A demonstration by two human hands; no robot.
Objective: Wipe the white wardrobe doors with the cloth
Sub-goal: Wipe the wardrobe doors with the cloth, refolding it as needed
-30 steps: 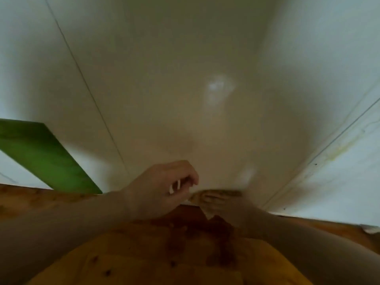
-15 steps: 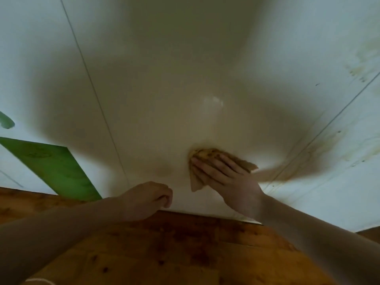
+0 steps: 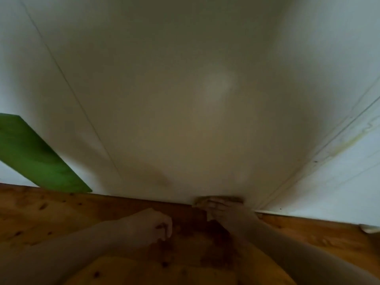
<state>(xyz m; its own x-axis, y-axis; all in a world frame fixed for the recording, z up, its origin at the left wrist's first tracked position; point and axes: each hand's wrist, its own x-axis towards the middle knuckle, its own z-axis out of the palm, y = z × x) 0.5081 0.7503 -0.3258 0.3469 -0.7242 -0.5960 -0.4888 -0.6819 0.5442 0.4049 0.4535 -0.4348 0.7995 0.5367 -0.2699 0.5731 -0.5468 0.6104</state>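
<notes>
1. The wardrobe doors (image 3: 185,99) are white and fill the far side. They stand up from the wood floor (image 3: 51,212).
2. On the far left, a green board (image 3: 37,157) shows low down in front of the left door and reaches the floor.
3. The left hand (image 3: 150,227) is near, over the floor and apart from the doors. Its fingers are curled into a fist, and nothing shows inside it. I think it is just waiting out of the way, as one hand is enough to wipe.
4. The cloth (image 3: 218,199) is to its right. It touches the very bottom edge of the middle door, where the door meets the floor.
5. The right hand (image 3: 226,210) lies on the cloth and presses it on the door. It is blurry, but the fingers look flat, not wrapped round. Flat fingers push more of the cloth onto the door.
6. The right door has yellow-brown marks (image 3: 349,140) beside the crack. I think that part needs wiping too.
</notes>
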